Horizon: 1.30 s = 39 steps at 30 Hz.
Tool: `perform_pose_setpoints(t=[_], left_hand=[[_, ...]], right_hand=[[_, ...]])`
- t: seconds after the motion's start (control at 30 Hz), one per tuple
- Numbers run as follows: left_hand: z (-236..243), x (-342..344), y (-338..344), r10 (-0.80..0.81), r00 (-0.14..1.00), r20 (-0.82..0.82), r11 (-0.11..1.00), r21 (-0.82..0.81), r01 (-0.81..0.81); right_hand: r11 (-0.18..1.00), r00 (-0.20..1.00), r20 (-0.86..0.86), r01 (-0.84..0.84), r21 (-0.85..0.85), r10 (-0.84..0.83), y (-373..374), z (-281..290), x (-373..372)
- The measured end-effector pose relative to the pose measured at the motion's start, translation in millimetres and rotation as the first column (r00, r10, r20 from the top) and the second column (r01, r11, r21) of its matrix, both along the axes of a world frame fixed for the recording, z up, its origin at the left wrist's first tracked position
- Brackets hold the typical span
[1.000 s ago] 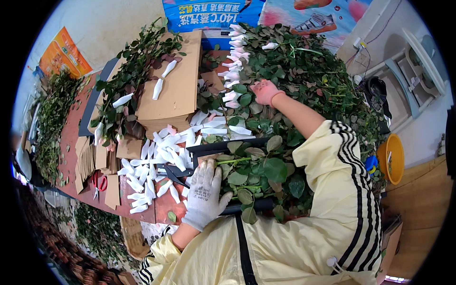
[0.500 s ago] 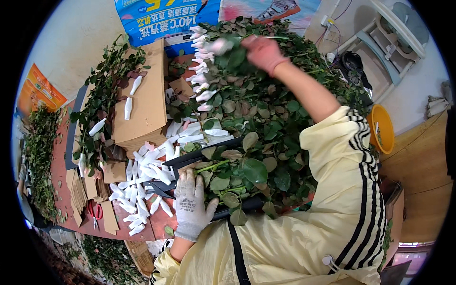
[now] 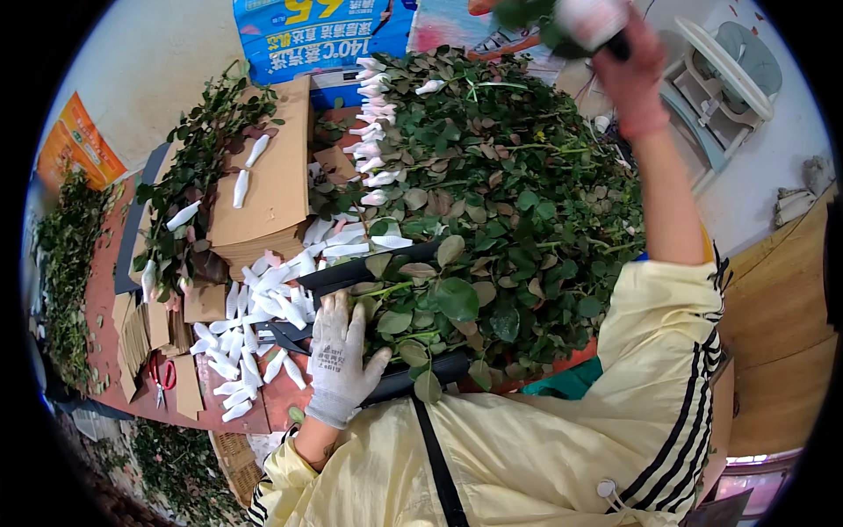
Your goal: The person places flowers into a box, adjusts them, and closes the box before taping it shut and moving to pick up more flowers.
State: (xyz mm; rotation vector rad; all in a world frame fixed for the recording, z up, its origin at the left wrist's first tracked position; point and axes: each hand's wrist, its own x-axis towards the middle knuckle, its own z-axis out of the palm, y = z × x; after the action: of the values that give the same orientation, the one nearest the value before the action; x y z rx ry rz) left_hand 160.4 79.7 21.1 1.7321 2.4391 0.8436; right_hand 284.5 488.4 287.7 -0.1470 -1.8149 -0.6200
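My right hand [image 3: 634, 79], in a pink glove, is raised at the top right, closed on a sleeved rose. Its pale, rounded head [image 3: 593, 19] and green leaves [image 3: 531, 25] are blurred, and something dark shows by my fingers. My left hand [image 3: 341, 362], in a white glove, lies flat with fingers stretched at the near edge of a black padded holder [image 3: 373, 266]. Leafy rose stems [image 3: 457, 303] lie in this holder, beside my left fingers. Beyond it spreads a large heap of leafy roses [image 3: 492, 167], their white-sleeved heads [image 3: 373, 132] lined up on the left.
Loose white net sleeves [image 3: 250, 325] are scattered left of my left hand. Behind them stands a cardboard stack [image 3: 263, 189] with more roses [image 3: 189, 158] beside it. Red-handled scissors [image 3: 162, 378] lie near the table's front left. A high chair [image 3: 724, 79] stands at the right.
My right hand has swung up and right from above the heap, carrying the rose. A single white-sleeved head now shows on top of the heap. My left hand stays at the holder; the view has shifted slightly.
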Motion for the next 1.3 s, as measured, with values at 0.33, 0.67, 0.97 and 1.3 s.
perform_pose_setpoints(t=[0.33, 0.67, 0.97, 1.3], left_hand=[[143, -8, 0, 0.016, 0.989, -0.149, 0.701, 0.706, 0.095], [118, -4, -23, 0.001, 0.976, -0.219, 0.622, 0.764, 0.171], [135, -3, -35, -0.053, 0.952, -0.3, 0.641, 0.721, 0.263], [115, -39, -87, 0.409, 0.896, -0.17, 0.734, 0.645, -0.212]], right_hand=[[0.949, 0.677, 0.665, -0.225, -0.22, 0.315, -166, -111, -24], [0.917, 0.624, 0.673, -0.247, -0.312, 0.397, -166, -137, -34], [0.89, 0.671, 0.588, -0.386, -0.244, 0.452, -170, -128, -40], [0.887, 0.845, 0.297, -0.37, -0.276, 0.445, -125, -129, -32]])
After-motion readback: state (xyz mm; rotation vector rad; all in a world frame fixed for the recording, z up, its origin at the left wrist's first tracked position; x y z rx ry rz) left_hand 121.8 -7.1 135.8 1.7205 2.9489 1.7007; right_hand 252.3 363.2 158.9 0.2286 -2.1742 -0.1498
